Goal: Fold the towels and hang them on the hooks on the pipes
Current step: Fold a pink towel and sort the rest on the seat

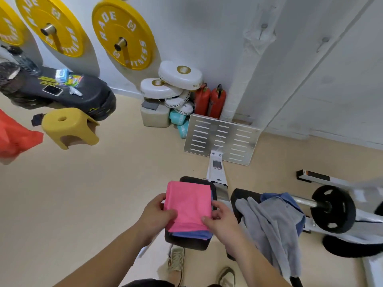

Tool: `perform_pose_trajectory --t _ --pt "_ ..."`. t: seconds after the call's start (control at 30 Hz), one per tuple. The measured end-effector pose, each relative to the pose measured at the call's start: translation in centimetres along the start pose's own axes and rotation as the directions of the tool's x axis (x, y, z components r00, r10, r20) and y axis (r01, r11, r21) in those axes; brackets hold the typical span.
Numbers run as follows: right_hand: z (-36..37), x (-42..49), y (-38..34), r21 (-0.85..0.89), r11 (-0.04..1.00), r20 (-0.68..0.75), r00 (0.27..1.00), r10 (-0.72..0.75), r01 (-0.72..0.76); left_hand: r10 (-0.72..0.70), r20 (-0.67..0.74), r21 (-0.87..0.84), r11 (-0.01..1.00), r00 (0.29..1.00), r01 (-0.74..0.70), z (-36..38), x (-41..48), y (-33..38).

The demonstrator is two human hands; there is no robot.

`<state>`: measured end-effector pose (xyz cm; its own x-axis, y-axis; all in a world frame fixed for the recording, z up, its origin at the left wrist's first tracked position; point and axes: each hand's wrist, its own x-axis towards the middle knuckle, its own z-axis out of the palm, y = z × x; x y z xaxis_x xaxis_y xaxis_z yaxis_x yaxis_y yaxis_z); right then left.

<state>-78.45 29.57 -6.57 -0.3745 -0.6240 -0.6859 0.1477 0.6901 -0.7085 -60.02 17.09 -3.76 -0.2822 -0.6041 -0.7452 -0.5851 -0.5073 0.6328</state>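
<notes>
I observe a folded pink towel [189, 206] lying flat on a small black padded seat [187, 243], stacked on top of a blue towel [191, 235] whose edge shows along the near side and at the right edge. My left hand [157, 214] grips the pink towel's left edge, thumb on top and fingers curled under the fabric. My right hand [220, 221] pinches the near right corner of the same towel between thumb and fingers, closed on the cloth. Both forearms reach in from the bottom of the view.

Just to the right, a grey towel [271, 230] and a second blue towel [290, 204] lie unfolded in a heap, draped over another black pad [244, 197] beside a barbell plate [332, 209].

Beyond the seat I note a perforated metal footplate [221, 139] standing on the beige floor [103, 193]. Behind it, a white wrapped pipe [246, 65] runs up the wall; a small peg [263, 25] projects from the wall near its upper part, and a second peg [325, 39] sits further right. I cannot tell whether they are hooks. Nothing hangs on either.

At far left, a yellow stool [68, 127] stands on the floor, and yellow weight plates [124, 34] are mounted on the wall.
</notes>
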Motion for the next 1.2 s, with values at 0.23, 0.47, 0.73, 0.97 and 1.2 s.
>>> perform_pose_trajectory --t 0.23,0.47,0.73,0.97,1.2 --pt "1.0 0.7 1.3 -0.024 0.999 -0.057 0.997 0.045 -0.047 0.11 -0.033 0.357 0.93 0.993 -0.091 0.3 1.2 -1.5" --pt "1.0 0.8 2.3 -0.03 0.997 -0.13 0.989 0.065 -0.069 0.308 -0.029 0.616 0.754 0.951 -0.226 0.4 2.0 -0.8" --pt "0.5 0.8 3.1 -0.535 0.83 -0.012 0.981 -0.196 0.159 0.37 0.405 0.842 0.205 0.836 -0.498 3.6 3.8 -0.4" --pt "0.2 1.6 3.1 -0.599 0.796 0.002 0.995 -0.103 0.084 0.398 0.379 0.885 0.107 0.835 -0.452 4.0 4.9 -2.1" --pt "-1.6 -0.1 2.1 -0.456 0.883 0.029 0.993 -0.113 0.114 0.392 0.327 0.925 0.056 0.86 -0.377 5.6 3.0 -0.8"
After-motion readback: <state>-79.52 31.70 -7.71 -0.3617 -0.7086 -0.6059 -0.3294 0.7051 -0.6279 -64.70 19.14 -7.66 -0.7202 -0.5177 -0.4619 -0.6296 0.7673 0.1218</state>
